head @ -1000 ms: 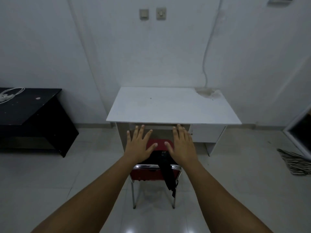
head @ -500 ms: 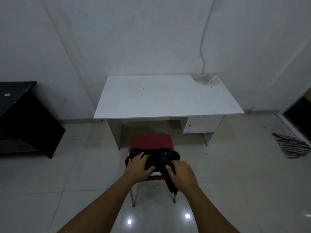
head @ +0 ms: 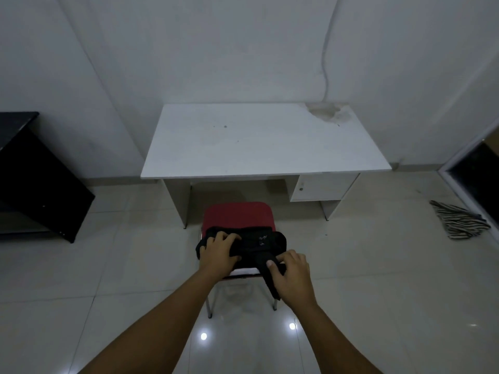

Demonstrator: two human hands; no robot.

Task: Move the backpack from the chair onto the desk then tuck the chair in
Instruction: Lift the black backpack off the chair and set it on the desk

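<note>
On one red chair (head: pixel 237 215), two hands grip one backpack (head: pixel 259 242).

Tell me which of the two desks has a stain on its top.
The white desk ahead, stained at its far right corner; the black desk stands left.

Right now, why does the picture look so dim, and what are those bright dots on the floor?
Head view: the room is dimly lit, so the black backpack shows little detail. The dots are light glare on glossy floor tiles. The wide lens bends the wall lines, and the desk looks skewed.
</note>
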